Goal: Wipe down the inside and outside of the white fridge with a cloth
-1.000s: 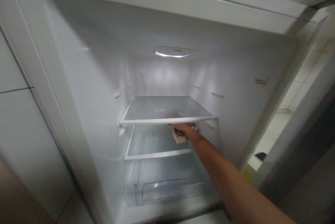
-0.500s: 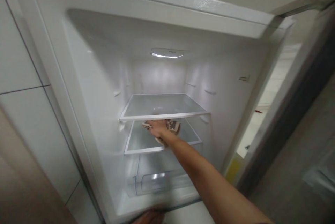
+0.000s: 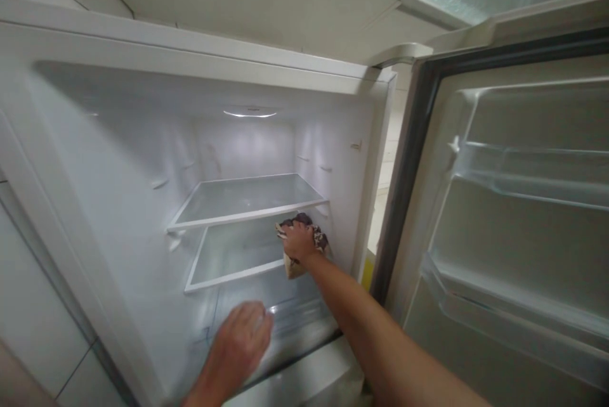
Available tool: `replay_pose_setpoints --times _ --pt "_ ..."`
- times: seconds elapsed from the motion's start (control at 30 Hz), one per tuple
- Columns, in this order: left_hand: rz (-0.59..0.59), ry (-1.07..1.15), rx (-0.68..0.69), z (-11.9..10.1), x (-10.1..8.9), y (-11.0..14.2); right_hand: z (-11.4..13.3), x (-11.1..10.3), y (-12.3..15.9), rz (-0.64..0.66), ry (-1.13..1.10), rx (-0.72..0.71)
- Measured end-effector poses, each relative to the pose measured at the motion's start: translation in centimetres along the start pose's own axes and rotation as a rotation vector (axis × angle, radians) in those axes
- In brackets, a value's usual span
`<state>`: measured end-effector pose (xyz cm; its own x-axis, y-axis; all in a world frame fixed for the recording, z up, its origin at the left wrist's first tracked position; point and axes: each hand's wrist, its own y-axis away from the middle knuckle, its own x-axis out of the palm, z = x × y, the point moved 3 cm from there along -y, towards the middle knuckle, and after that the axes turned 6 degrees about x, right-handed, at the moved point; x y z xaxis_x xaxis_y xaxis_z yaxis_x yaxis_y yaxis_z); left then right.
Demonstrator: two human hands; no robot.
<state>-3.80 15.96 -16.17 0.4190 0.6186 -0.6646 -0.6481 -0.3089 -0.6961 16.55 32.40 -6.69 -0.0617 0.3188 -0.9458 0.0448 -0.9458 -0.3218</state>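
My right hand (image 3: 299, 243) is closed on a brown and cream patterned cloth (image 3: 294, 267), at the right side of the lower glass shelf (image 3: 233, 248) in a fridge. Part of the cloth hangs over that shelf's front edge. My left hand (image 3: 240, 340) is raised in front of the clear drawer (image 3: 299, 318), its fingers curled together and slightly blurred. Nothing shows in it. Above the right hand lies the upper glass shelf (image 3: 247, 194), bare on top.
The fridge door (image 3: 514, 236) stands wide open on the right, with clear door racks (image 3: 547, 179) on its inside. A lamp (image 3: 250, 113) glows under the fridge ceiling. Tiled wall (image 3: 33, 286) runs along the left side.
My right hand has moved the cloth from the middle of the lower shelf to its right side. My left hand has risen from the bottom edge. The view has swung right, showing more door.
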Motion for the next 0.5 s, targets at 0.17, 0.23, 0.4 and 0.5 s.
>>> replay_pose_setpoints --times 0.17,0.23,0.4,0.5 --pt "0.383 -0.098 -0.393 10.2 1.5 -4.1 0.5 -0.1 0.3 0.001 0.056 -0.066" --pt "0.524 -0.040 -0.412 12.7 2.8 -3.4 0.4 -0.8 -0.3 0.013 0.089 -0.141" --pt "0.564 0.106 -0.335 15.5 4.1 -1.6 -1.5 -2.5 -3.9 0.069 0.167 -0.265" --pt "0.523 0.136 -0.337 15.9 4.0 -1.5 -2.3 -2.0 -5.9 0.086 0.169 -0.238"
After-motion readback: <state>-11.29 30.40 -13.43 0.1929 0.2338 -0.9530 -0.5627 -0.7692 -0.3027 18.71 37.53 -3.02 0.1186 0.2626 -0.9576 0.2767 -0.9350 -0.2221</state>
